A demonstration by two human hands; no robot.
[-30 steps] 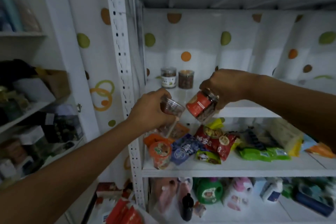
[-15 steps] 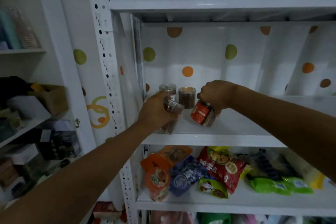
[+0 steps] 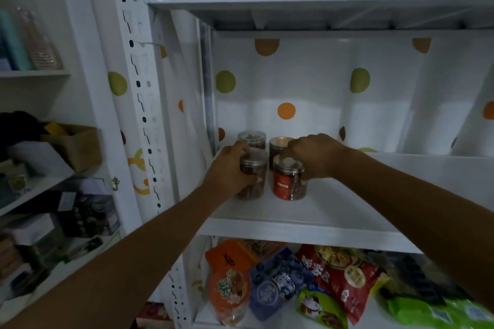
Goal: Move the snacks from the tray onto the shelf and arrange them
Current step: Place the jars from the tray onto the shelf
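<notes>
We are setting two snack jars down at the centre of the frame on the white shelf board (image 3: pixel 347 208), in front of two jars already standing at the back. Our left hand (image 3: pixel 227 171) is wrapping the clear-lidded jar (image 3: pixel 252 173); our right hand (image 3: pixel 315 155) is pinching the lid of the red-labelled jar (image 3: pixel 288 181). We are judging it best to seat both bases flat, labels forward, just beside each other. Snack packets (image 3: pixel 334 275) are crowding the lower shelf; the dotted curtain (image 3: pixel 320 88) is backing everything.

White metal rack (image 3: pixel 139 104), dim light, dotted white sheet (image 3: pixel 307 93) behind; cluttered side shelving (image 3: pixel 34 189) to the left.
</notes>
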